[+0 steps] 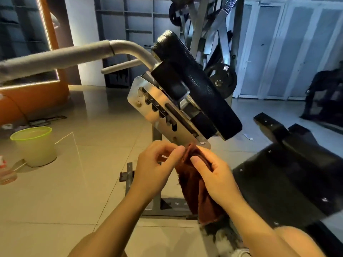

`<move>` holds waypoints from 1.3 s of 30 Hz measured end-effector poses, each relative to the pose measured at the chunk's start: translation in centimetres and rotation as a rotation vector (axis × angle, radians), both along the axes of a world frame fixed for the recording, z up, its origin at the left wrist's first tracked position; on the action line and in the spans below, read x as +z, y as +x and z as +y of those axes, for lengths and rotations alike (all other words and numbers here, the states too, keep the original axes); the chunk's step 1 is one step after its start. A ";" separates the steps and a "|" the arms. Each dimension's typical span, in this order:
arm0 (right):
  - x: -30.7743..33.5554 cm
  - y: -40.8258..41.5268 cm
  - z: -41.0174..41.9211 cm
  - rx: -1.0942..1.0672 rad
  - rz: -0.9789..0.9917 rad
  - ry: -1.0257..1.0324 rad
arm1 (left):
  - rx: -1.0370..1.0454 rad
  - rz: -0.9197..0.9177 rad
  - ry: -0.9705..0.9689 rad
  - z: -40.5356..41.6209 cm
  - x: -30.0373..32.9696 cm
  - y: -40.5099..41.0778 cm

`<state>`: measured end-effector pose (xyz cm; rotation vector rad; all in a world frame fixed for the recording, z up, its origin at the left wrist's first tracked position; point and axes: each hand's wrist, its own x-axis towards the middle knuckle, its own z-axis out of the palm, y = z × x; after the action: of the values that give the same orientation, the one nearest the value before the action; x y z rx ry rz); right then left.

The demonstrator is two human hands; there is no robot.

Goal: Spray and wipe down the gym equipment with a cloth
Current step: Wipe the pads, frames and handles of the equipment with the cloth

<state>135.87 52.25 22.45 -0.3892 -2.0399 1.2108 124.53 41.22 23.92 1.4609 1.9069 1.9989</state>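
Note:
A dark red cloth (196, 190) hangs between both hands just below the lower tip of the machine's slotted steel adjustment plate (148, 97). My left hand (157, 167) pinches the cloth's upper left edge with thumb and fingertips. From the right, my right hand (215, 175) grips the cloth, thumb laid across its front. Above the plate sits a tilted black padded rest (200, 84), and a grey foam-wrapped handle bar (61, 56) runs off to the left. The spray bottle (5, 169) stands at the left edge, only partly in view.
A translucent bucket with a green rim (33, 145) stands on the tiled floor at left. The black seat pad (289, 175) lies at right. Weight plates (222, 80) and another machine's frame are behind. The steel base post (157, 191) stands below my hands.

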 end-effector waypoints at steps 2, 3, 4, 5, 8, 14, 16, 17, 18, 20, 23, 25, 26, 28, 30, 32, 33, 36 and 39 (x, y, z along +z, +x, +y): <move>-1.4 -0.1 -0.5 -0.008 -0.011 -0.016 | -0.094 -0.084 -0.046 0.0 -0.9 0.4; -2.0 -0.3 -0.6 -0.009 -0.010 -0.022 | -0.120 -0.104 -0.068 0.1 -1.3 0.3; -2.5 -0.6 -0.8 -0.005 -0.011 -0.026 | -0.123 -0.125 -0.088 0.3 -1.8 0.1; -3.0 -1.0 -0.9 -0.001 -0.015 -0.029 | -0.111 -0.163 -0.109 0.5 -2.2 -0.4; -4.7 -2.1 -0.7 0.033 -0.045 -0.044 | -0.095 -0.309 -0.220 1.2 -3.3 -2.1; -7.6 -3.8 1.6 0.081 -0.110 -0.291 | -0.054 0.015 -0.494 2.4 -4.9 -4.2; -7.3 -4.0 2.8 0.136 -0.106 -0.335 | -0.065 0.239 -0.574 3.0 -4.7 -4.7; -7.0 -4.1 3.6 0.188 -0.133 -0.362 | -0.075 0.350 -0.601 3.3 -4.5 -5.1; -6.7 -4.3 4.3 0.241 -0.184 -0.374 | -0.080 0.448 -0.611 3.7 -4.3 -5.5; -6.1 -5.0 5.9 0.277 -0.314 -0.314 | -0.073 0.559 -0.583 4.3 -4.0 -6.5; -5.7 -6.4 7.9 0.208 -0.414 -0.213 | 0.010 0.527 -0.587 5.1 -4.7 -7.4; -5.8 -7.4 8.8 0.206 -0.444 -0.126 | 0.062 0.463 -0.649 5.8 -5.4 -7.8; -5.8 -8.0 9.1 0.193 -0.449 -0.073 | 0.077 0.435 -0.680 6.2 -5.7 -8.1; -5.5 -9.3 9.7 0.131 -0.435 0.044 | 0.112 0.370 -0.695 6.7 -6.0 -8.9; -4.9 -10.7 10.2 0.026 -0.419 0.214 | 0.122 0.260 -0.635 7.2 -6.2 -10.0; -4.6 -11.9 10.7 -0.036 -0.407 0.407 | 0.157 0.183 -0.616 7.8 -6.5 -11.2; -4.7 -12.3 10.8 -0.063 -0.407 0.478 | 0.207 0.181 -0.644 8.0 -6.7 -11.7; -5.9 -13.2 10.4 -0.152 -0.234 0.606 | 0.347 0.180 -0.581 8.8 -7.0 -12.9; -5.9 -15.3 10.0 -0.191 -0.052 0.580 | 0.425 0.133 -0.320 8.8 -6.4 -13.2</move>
<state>120.54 62.21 16.55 -0.3209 -2.2251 0.4642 111.36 50.07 17.55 1.2114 2.6299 1.6385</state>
